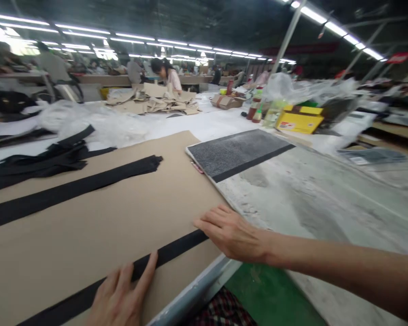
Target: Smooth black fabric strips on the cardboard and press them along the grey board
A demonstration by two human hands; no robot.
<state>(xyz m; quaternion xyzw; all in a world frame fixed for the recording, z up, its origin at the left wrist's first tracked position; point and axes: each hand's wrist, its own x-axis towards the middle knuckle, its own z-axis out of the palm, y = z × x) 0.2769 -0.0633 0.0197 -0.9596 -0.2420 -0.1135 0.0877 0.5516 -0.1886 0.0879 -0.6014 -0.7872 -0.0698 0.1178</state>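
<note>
A long black fabric strip (180,245) lies slantwise across brown paper (98,231) near the front edge of the table. My left hand (122,294) rests on this strip with its fingers spread, pressing it flat. At the strip's right end, my right hand (231,231) has its fingers closed over the strip; the fingertips and the very end are hidden. Farther back on the paper lies a second stack of black strips (71,188). More black strips (44,158) are heaped loosely at the left.
Right of the paper is a worn, whitish board (292,199) bearing a dark grey textured panel (241,151). Glue bottles (258,108) and a yellow box (301,120) stand behind it. Clear plastic (88,122) and brown paper scraps (156,97) lie farther back, near a person (172,77).
</note>
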